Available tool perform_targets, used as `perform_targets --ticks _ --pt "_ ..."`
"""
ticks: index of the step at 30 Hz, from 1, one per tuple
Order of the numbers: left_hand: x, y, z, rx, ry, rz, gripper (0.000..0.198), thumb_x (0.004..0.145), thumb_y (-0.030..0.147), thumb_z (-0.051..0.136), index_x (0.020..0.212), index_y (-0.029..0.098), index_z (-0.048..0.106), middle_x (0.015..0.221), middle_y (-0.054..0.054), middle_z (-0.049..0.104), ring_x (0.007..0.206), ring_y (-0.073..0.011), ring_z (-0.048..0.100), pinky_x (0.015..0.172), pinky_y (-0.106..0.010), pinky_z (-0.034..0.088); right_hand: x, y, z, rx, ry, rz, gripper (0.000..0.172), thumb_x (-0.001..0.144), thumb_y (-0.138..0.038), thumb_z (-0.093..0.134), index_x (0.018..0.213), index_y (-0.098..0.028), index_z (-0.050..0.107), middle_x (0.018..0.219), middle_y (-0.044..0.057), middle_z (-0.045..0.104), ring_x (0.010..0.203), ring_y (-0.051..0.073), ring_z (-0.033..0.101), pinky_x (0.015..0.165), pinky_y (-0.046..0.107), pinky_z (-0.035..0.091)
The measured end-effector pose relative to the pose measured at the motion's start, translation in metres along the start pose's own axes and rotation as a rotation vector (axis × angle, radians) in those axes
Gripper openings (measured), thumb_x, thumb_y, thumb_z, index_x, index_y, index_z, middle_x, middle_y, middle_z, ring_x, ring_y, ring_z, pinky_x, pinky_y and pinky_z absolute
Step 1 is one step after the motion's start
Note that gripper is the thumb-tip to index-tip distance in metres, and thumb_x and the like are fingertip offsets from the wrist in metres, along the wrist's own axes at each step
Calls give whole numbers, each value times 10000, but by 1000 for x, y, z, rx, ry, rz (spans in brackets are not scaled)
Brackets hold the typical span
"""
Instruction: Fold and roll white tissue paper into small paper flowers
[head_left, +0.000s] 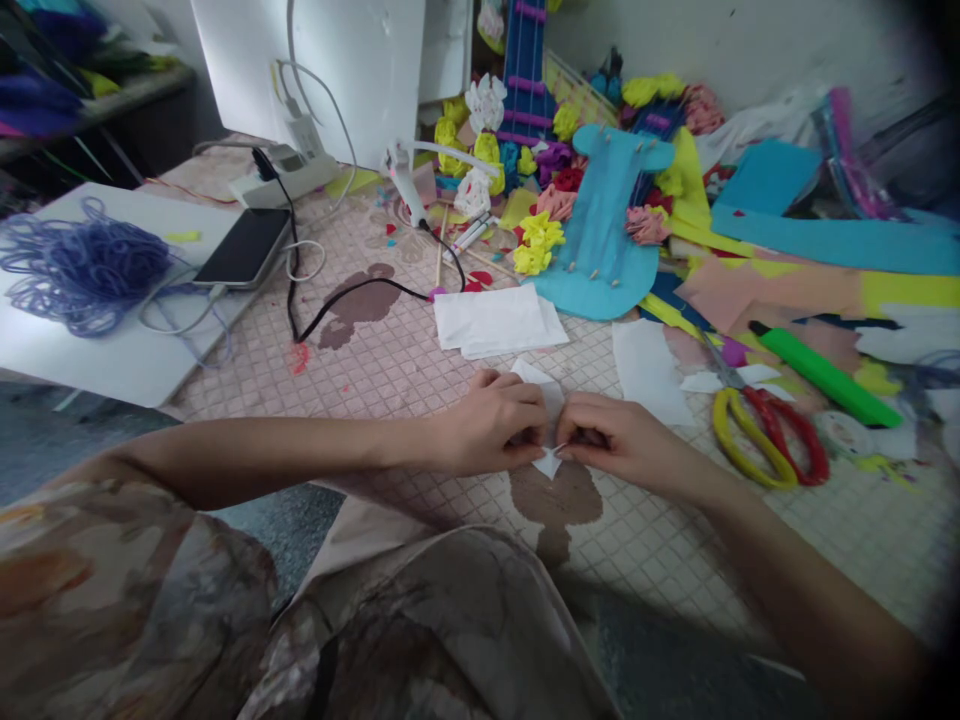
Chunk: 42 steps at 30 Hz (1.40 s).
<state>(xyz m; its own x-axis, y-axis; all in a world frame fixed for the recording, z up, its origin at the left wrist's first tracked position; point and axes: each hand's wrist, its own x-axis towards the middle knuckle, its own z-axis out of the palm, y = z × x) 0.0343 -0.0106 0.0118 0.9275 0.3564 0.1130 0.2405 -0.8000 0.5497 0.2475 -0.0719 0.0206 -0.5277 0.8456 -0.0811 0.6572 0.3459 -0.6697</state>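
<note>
My left hand (491, 422) and my right hand (619, 440) meet near the front of the patterned mat (390, 360). Both pinch a small folded piece of white paper (547, 395) between their fingertips. A corner of the paper pokes out below the fingers. Most of the paper is hidden by my fingers. Two more white paper sheets lie just beyond, a stack (495, 320) to the left and a single sheet (649, 372) to the right.
Yellow-and-red scissors (765, 425) and a green highlighter (825, 375) lie at the right. A blue foam shape (600, 230), paper flowers (536, 243) and coloured sheets crowd the back. A glue gun (405, 185), black cable, phone (244, 248) and purple cord tangle (82, 265) are at the left.
</note>
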Motion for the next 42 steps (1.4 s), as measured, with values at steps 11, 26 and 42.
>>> perform_targets --ticks 11,26,42 --pt "-1 -2 0 -22 9 8 95 814 270 626 784 181 612 935 -20 606 940 -185 496 845 -344 276 -2 2 -7 89 -89 -78 162 917 -309 538 810 -206 603 874 21 550 819 159 532 700 278 401" --pt "1 -2 1 -38 7 -12 90 785 253 651 750 178 614 913 -8 618 932 -179 503 819 -338 256 2 3 -3 17 -59 -35 168 884 -338 587 787 -201 580 815 8 571 750 155 525 635 271 371" --pt "1 -2 1 -42 22 -21 84 788 250 647 757 180 613 918 -6 617 930 -176 505 829 -333 270 5 3 -5 22 -89 -58 123 904 -284 543 829 -211 609 878 25 564 797 168 536 664 283 391"
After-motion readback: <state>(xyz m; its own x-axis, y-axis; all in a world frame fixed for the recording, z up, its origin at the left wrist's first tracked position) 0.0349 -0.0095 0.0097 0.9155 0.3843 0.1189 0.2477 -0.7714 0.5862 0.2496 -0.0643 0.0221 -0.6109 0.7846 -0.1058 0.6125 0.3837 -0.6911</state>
